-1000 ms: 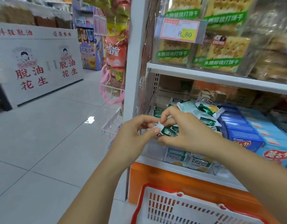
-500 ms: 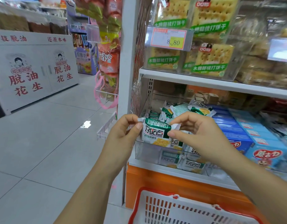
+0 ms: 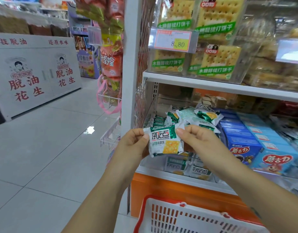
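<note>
The left hand (image 3: 133, 145) pinches the left edge of the green-and-white snack packet (image 3: 164, 142); the right hand (image 3: 200, 142) pinches its upper right corner. The fingers (image 3: 180, 132) of both hands are clamped on the wrapper. The packet is held upright in the air, just in front of the shelf (image 3: 178, 178) near its front left corner, with the white basket (image 3: 161, 216) below

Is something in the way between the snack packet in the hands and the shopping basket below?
Nothing visible is. The snack packet, pinched by the left hand and right hand, hangs before the shelf; the basket below shows an open top.
</note>
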`<state>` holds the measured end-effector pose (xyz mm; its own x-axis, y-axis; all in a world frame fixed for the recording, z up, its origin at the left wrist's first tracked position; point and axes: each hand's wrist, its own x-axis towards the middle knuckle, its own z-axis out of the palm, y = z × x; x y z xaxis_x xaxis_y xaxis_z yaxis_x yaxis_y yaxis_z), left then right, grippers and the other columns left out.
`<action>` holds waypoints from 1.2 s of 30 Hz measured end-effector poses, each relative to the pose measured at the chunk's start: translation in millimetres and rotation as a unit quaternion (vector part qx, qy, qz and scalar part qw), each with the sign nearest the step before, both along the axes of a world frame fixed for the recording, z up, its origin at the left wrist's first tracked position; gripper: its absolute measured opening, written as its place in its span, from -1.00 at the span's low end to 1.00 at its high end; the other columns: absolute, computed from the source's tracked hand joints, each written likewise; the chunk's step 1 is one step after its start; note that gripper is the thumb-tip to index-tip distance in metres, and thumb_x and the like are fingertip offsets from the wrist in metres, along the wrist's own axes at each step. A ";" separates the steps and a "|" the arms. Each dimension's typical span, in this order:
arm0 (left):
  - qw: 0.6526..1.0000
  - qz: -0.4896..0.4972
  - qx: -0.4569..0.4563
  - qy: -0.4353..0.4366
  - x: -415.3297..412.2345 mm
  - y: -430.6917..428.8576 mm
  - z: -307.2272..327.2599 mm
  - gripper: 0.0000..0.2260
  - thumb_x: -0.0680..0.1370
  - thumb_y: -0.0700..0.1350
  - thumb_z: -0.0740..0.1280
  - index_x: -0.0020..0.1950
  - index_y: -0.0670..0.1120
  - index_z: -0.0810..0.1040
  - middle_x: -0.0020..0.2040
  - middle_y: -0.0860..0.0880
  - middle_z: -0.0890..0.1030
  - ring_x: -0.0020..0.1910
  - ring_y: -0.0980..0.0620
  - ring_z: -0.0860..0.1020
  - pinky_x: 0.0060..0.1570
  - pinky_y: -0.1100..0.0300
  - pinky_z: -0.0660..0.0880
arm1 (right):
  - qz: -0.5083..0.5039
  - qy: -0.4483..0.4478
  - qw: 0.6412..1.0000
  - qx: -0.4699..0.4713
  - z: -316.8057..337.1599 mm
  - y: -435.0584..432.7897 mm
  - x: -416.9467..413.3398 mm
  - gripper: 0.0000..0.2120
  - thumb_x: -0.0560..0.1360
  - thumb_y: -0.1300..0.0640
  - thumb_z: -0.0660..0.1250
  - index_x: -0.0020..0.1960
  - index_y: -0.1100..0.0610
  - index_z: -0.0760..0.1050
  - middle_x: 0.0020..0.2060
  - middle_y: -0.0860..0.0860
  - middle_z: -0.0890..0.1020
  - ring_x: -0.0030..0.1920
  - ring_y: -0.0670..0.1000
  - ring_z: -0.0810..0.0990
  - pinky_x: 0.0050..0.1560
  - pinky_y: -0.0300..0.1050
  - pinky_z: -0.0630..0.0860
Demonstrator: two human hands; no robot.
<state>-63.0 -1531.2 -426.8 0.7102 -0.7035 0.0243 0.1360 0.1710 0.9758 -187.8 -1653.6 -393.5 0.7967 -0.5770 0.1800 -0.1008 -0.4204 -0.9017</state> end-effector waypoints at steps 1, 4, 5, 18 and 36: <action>1.000 -0.002 0.013 0.021 -0.5 -0.7 -0.5 -0.88 0.64 -0.22 0.18 0.01 -0.13 0.50 -0.03 -0.11 0.69 -0.13 0.04 0.64 -0.26 0.30 0.56 | -0.001 0.005 1.000 0.002 -0.3 1.7 -0.1 -0.68 0.46 -0.11 0.26 -0.29 0.12 0.43 -0.52 -0.11 0.49 -0.42 -0.12 0.49 -0.27 -0.37 0.40; 0.996 -0.017 0.049 0.066 0.4 -0.4 -3.3 -0.87 0.64 -0.16 0.19 -0.01 -0.11 0.52 -0.05 -0.09 0.70 -0.05 -0.01 0.63 -0.09 0.18 0.58 | -0.016 -0.002 1.000 0.017 -2.0 1.5 0.0 -0.68 0.53 -0.01 0.26 -0.31 0.16 0.40 -0.56 -0.08 0.50 -0.42 -0.08 0.55 -0.38 -0.43 0.39; 0.995 -0.029 0.058 0.076 1.4 0.8 -3.9 -0.87 0.64 -0.14 0.21 0.00 -0.09 0.54 -0.07 -0.07 0.70 -0.04 -0.01 0.62 -0.04 0.13 0.58 | -0.023 -0.001 0.999 0.023 -2.4 0.7 0.3 -0.68 0.53 -0.02 0.26 -0.32 0.15 0.39 -0.57 -0.08 0.48 -0.45 -0.08 0.53 -0.37 -0.41 0.40; 0.970 -0.090 0.034 0.222 4.5 4.8 -1.3 -0.84 0.52 -0.28 0.32 0.08 -0.14 0.53 -0.47 0.02 0.55 -0.31 0.07 0.52 -0.30 0.23 0.62 | -0.041 -0.026 0.949 0.311 -9.6 -11.2 4.3 -0.79 0.47 0.15 0.35 -0.27 0.21 0.41 -0.17 0.19 0.45 -0.56 -0.10 0.35 -0.49 -0.31 0.44; 0.998 -0.038 0.042 0.017 8.0 4.5 -4.9 -0.90 0.60 -0.09 0.28 0.01 -0.08 0.56 -0.10 -0.01 0.70 -0.14 0.08 0.68 -0.12 0.23 0.56 | -0.018 0.037 0.990 0.134 0.7 -8.6 -0.4 -0.68 0.50 -0.13 0.21 -0.15 0.13 0.49 -0.33 0.07 0.68 -0.40 0.00 0.56 -0.26 -0.19 0.48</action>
